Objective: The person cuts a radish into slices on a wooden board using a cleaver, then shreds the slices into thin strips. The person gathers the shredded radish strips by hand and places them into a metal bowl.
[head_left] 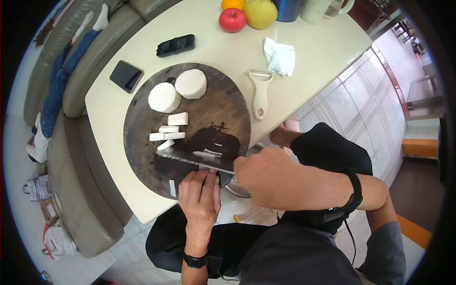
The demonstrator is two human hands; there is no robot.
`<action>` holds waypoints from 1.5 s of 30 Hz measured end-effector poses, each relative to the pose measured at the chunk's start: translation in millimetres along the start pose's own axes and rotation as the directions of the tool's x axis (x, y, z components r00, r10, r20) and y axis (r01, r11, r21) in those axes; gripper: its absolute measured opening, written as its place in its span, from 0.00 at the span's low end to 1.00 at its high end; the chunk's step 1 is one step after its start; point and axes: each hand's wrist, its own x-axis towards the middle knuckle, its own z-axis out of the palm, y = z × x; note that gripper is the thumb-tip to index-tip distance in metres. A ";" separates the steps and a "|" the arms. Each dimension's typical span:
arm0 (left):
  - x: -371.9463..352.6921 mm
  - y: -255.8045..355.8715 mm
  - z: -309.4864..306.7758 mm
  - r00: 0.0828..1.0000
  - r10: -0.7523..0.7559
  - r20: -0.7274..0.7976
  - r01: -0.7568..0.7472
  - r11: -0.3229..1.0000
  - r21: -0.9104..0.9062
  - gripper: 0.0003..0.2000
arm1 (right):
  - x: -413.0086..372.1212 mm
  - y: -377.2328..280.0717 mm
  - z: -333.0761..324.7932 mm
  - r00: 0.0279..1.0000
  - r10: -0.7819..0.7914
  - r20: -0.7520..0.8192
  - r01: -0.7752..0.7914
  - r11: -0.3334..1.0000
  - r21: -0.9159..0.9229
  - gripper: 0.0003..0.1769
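Observation:
My right hand (266, 173) is closed around the handle of a kitchen knife (187, 157), whose blade reaches left across a round, dark wooden chopping board (223, 107). Against the near side of the blade, the bunched fingers of my left hand (199, 194) press on a small piece of white radish, mostly hidden under the fingertips. Several cut radish sticks (178, 118) lie beyond the blade, and thin slivers (212, 152) are on the wet part of the board. Two thick radish rounds (164, 97) sit at the far side. One flat strip (172, 188) rests near the front rim.
On the cream table (142, 202) lie a phone (126, 76), a black case (175, 45), a white peeler (261, 92) and a crumpled tissue (279, 57). Fruit (232, 20) and cups (314, 10) stand at the back. A metal bowl (237, 189) shows partly below the table edge. A person lies on the sofa at left.

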 end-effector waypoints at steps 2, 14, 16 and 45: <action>-0.2 -1.4 1.8 0.995 0.064 -0.080 -0.065 0.998 -0.012 0.11 | -0.8 0.1 -6.5 0.996 0.068 0.058 -0.067 0.997 -0.025 0.09; -6.2 -8.1 1.8 0.996 0.069 -0.056 -0.071 0.997 -0.027 0.10 | -27.6 -9.7 -16.7 0.988 0.061 0.143 -0.061 0.998 -0.003 0.10; -7.2 -8.6 1.6 0.997 0.059 -0.050 -0.061 0.998 -0.030 0.10 | -27.6 -10.4 -17.8 0.984 0.065 0.167 -0.066 0.998 0.006 0.10; -5.4 -7.4 -1.7 0.996 0.078 -0.044 -0.079 0.997 -0.024 0.12 | -8.8 -17.3 7.3 0.992 0.048 0.120 -0.051 0.999 0.019 0.07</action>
